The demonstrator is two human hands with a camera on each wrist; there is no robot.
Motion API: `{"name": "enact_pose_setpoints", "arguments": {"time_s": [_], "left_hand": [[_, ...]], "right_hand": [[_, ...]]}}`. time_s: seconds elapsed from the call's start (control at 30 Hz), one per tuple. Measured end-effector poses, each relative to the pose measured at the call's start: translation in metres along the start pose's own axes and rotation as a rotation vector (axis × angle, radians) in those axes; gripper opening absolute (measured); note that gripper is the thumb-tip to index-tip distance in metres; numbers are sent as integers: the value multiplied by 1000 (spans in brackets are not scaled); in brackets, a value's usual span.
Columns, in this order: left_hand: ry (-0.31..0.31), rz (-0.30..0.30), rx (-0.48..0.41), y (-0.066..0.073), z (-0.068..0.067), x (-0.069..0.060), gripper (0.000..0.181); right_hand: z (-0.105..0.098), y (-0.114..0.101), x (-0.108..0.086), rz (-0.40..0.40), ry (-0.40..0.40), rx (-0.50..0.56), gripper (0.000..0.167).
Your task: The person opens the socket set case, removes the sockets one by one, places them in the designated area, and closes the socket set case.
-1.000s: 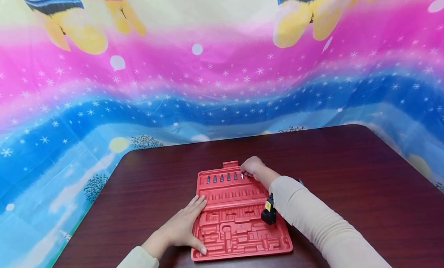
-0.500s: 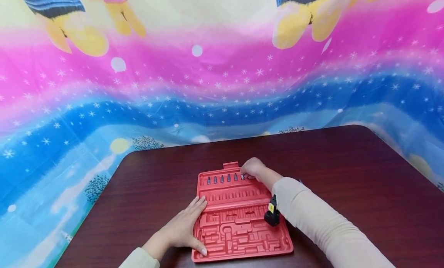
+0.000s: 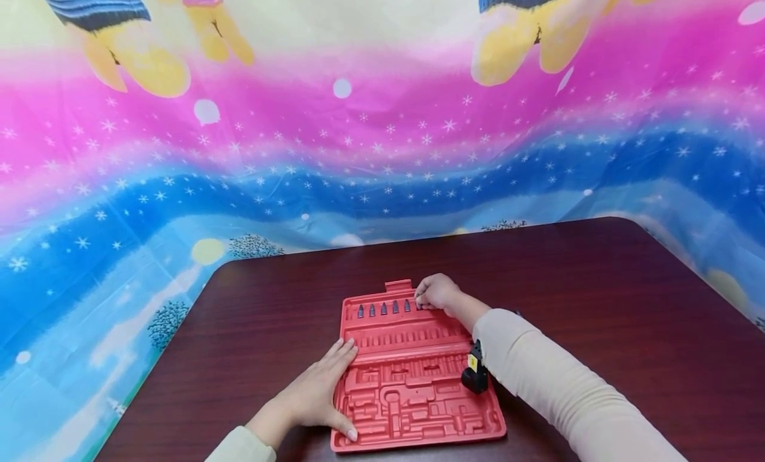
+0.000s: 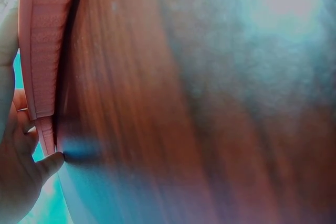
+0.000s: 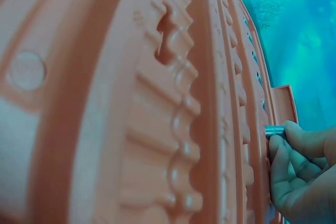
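red case (image 3: 412,382) had five dark bits (image 3: 384,309) along its far row, right hand's grip (image 3: 438,293) pinched a shiny metal piece (image 5: 274,130) there, left hand (image 3: 317,390) sprawled, fingers apart, on its left edge

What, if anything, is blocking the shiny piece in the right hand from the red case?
Nothing I can see. The right hand pinches the shiny piece, its free end right by the red case, next to the row of dark bits.

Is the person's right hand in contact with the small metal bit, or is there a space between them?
Touching. The right wrist view shows it: the right hand pinches the small metal bit at one end, without visible gap.
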State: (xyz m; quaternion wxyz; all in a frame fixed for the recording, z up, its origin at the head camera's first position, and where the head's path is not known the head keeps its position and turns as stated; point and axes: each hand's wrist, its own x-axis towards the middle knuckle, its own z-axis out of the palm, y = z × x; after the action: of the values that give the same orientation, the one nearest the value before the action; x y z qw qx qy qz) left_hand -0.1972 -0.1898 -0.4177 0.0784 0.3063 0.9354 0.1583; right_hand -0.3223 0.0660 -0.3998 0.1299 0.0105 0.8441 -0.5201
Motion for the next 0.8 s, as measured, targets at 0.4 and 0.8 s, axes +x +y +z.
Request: {"name": "enact_pose_setpoints", "arguments": {"time_s": [0.4, 0.8], "left_hand": [[-37, -24, -11, 1, -4, 1, 122], [-34, -13, -34, 3, -4, 0, 122]], "right_hand": [[-4, -5, -4, 4, -29, 160, 7], [-23, -9, -26, -23, -117, 279, 13]]}}
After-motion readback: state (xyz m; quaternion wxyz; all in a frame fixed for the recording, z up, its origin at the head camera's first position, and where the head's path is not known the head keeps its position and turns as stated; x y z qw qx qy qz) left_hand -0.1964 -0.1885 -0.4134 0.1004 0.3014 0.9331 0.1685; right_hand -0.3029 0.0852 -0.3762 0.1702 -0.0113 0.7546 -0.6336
